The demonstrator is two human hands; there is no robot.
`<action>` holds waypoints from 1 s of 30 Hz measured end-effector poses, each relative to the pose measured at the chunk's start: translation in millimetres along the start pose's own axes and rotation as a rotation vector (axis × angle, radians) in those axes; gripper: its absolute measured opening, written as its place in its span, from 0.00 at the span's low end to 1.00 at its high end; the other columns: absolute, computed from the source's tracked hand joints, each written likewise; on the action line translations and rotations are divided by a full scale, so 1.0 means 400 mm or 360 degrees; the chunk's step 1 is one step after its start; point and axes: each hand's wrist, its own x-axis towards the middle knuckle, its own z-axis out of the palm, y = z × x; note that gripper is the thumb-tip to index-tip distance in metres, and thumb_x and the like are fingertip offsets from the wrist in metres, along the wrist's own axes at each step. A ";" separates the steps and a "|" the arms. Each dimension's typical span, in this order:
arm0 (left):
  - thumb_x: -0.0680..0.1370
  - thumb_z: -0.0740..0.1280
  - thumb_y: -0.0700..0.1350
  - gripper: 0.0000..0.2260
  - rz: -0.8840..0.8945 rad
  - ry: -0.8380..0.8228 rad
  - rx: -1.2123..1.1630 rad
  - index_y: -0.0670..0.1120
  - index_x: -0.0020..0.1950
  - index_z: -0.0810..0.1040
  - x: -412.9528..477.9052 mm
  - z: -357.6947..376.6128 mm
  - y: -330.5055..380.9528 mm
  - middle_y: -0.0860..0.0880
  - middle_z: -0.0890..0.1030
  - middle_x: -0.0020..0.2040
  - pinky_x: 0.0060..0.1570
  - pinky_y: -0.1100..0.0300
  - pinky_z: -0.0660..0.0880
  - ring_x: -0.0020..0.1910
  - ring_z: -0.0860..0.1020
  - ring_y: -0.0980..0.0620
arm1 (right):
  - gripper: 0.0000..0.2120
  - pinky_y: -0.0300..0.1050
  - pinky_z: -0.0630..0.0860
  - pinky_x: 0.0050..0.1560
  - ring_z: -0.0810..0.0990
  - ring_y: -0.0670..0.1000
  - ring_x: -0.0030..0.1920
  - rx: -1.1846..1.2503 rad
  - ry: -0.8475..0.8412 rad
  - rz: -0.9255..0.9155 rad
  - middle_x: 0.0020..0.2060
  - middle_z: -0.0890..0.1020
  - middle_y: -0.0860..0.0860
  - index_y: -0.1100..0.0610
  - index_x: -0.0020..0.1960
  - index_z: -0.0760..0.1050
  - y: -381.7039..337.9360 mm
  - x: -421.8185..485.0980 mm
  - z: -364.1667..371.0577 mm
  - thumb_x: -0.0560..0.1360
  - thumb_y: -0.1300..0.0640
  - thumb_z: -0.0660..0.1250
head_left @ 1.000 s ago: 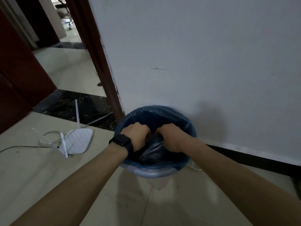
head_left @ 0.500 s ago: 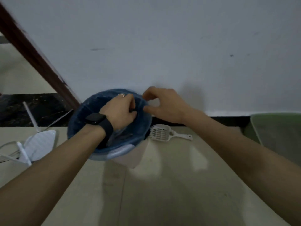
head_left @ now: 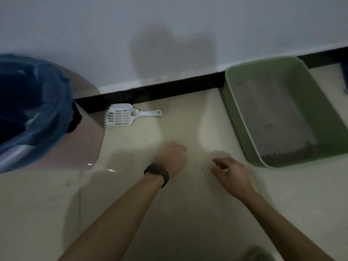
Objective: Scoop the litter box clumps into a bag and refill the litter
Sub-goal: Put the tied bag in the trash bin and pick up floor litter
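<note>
two empty hands, scooping seemingly not begun
left hand (head_left: 170, 159), right hand (head_left: 230, 173): fingers loosely curled; scoop (head_left: 120, 115) untouched between bag (head_left: 49, 102) and litter box (head_left: 331, 129).

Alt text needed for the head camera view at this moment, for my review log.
A person's empty left hand and right hand hover over a pale floor, between a blue bag lining a bin at left and a green litter box of grey litter at right. A white slotted scoop lies untouched on the floor near the wall.
</note>
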 end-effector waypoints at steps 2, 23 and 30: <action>0.79 0.64 0.55 0.17 -0.0066 0.0024 -0.0133 0.54 0.67 0.73 0.001 0.088 -0.001 0.51 0.72 0.64 0.60 0.56 0.71 0.63 0.68 0.50 | 0.15 0.41 0.72 0.56 0.81 0.53 0.52 -0.0054 -0.0013 -0.0013 0.53 0.82 0.53 0.55 0.60 0.82 0.045 -0.013 0.034 0.75 0.53 0.72; 0.72 0.76 0.50 0.06 0.0337 0.0631 -0.0252 0.52 0.48 0.87 0.019 0.200 0.010 0.50 0.81 0.44 0.33 0.62 0.74 0.40 0.76 0.48 | 0.06 0.45 0.76 0.38 0.78 0.51 0.41 -0.0060 0.0468 -0.0700 0.40 0.82 0.48 0.51 0.49 0.87 0.141 0.076 0.128 0.74 0.51 0.75; 0.73 0.75 0.50 0.05 0.0466 0.0734 -0.0214 0.52 0.46 0.87 0.023 0.214 0.000 0.50 0.81 0.44 0.30 0.58 0.75 0.38 0.76 0.48 | 0.09 0.42 0.74 0.41 0.75 0.51 0.42 0.0037 0.0431 -0.0816 0.43 0.81 0.49 0.52 0.52 0.86 0.169 0.082 0.138 0.75 0.49 0.74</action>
